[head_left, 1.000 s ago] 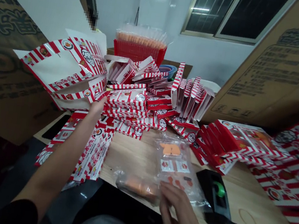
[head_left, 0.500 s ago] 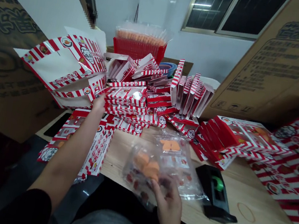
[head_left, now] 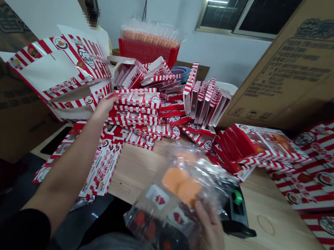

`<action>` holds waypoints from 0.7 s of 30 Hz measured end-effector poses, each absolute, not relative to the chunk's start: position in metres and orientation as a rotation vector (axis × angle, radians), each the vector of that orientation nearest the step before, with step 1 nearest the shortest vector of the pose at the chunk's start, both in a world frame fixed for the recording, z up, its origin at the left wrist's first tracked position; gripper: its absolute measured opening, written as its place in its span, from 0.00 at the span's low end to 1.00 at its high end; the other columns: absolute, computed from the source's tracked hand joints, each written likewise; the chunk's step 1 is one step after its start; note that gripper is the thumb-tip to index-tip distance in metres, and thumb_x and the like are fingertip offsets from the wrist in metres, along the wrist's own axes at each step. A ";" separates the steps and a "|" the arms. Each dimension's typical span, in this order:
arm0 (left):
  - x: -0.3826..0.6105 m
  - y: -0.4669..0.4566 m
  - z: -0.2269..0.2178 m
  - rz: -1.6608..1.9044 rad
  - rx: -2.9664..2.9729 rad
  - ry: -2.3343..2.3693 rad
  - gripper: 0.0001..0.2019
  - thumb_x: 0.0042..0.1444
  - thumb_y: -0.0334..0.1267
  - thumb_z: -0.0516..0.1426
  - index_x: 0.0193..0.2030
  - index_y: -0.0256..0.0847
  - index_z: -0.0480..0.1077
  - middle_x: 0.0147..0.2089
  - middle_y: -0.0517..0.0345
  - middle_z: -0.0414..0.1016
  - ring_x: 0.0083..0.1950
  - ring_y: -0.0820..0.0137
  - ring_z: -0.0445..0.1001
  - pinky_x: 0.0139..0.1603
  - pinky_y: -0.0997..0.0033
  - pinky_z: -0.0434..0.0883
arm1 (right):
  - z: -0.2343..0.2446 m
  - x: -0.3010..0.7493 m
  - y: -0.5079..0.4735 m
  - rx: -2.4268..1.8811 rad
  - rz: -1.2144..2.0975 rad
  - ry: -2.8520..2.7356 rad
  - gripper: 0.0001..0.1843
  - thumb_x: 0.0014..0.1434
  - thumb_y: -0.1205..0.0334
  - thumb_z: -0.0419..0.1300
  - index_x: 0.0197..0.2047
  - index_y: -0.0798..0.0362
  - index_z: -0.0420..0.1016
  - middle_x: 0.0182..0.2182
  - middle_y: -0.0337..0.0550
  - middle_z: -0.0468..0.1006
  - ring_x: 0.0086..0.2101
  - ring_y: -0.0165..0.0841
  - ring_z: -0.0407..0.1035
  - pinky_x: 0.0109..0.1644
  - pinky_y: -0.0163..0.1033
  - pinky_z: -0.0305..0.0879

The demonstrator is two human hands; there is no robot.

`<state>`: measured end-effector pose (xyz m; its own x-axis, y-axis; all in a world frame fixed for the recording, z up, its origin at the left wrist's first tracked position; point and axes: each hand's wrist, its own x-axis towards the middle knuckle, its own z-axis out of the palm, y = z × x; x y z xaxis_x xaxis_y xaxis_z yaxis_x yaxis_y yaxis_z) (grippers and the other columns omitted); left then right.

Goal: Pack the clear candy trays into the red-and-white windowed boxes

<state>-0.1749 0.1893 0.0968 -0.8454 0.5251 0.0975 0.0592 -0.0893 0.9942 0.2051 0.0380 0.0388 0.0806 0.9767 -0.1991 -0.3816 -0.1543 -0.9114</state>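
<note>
One hand (right, curled) grips bag.

Glossy, crinkled plastic on the near bag! Smooth wood for the table, matt cardboard on the far-right box.

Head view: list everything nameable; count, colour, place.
Clear bag: at least one, transparent, front centre
Small boxes: many, red-white, middle and right
Large open box: one, red-white, left
Flat cartons: several, red-white, left front
Striped boxes: several, red-white, far right
Tape dispenser: one, black, right of bag
Bin: one, red, back
Packets: many, orange, in bin
Tub: one, blue, behind small boxes
Cardboard boxes: at least two, brown, both sides
Window: one, dark, back
Table: one, pale wood, underneath
Left hand: one, bare, beside small boxes
Right hand: one, bare, holding bag
</note>
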 end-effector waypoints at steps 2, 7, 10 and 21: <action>-0.167 0.186 0.105 2.090 0.604 1.797 0.04 0.53 0.29 0.57 0.36 0.36 0.67 0.31 0.59 0.71 0.36 0.69 0.73 0.37 0.69 0.72 | 0.053 0.219 0.032 -1.133 1.041 -0.835 0.14 0.47 0.51 0.66 0.35 0.50 0.75 0.31 0.41 0.79 0.30 0.38 0.74 0.35 0.45 0.72; -0.146 0.156 0.136 2.309 0.643 1.536 0.06 0.57 0.26 0.50 0.32 0.40 0.59 0.27 0.67 0.66 0.27 0.79 0.68 0.31 0.78 0.67 | 0.065 0.245 0.043 -1.116 0.512 -1.336 0.07 0.54 0.61 0.61 0.36 0.48 0.78 0.57 0.44 0.67 0.59 0.48 0.57 0.62 0.60 0.49; -0.135 0.130 0.147 2.423 0.667 1.417 0.10 0.58 0.27 0.48 0.28 0.40 0.53 0.21 0.71 0.57 0.20 0.82 0.58 0.22 0.83 0.58 | 0.019 0.254 0.064 -1.085 0.361 -1.819 0.14 0.56 0.68 0.54 0.35 0.46 0.81 0.68 0.31 0.43 0.66 0.50 0.34 0.63 0.68 0.32; -0.086 0.084 0.110 2.299 0.836 1.261 0.13 0.45 0.39 0.63 0.25 0.40 0.61 0.24 0.68 0.65 0.25 0.79 0.64 0.29 0.80 0.67 | -0.029 0.282 0.107 -1.803 0.678 -1.303 0.29 0.49 0.41 0.56 0.40 0.59 0.77 0.31 0.57 0.79 0.35 0.48 0.73 0.38 0.51 0.67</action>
<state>-0.0855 0.0839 0.1103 -0.7477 0.5848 0.3144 -0.0492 -0.5210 0.8521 0.2821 0.1074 -0.0293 0.3279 0.9443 0.0272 0.5198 -0.1563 -0.8399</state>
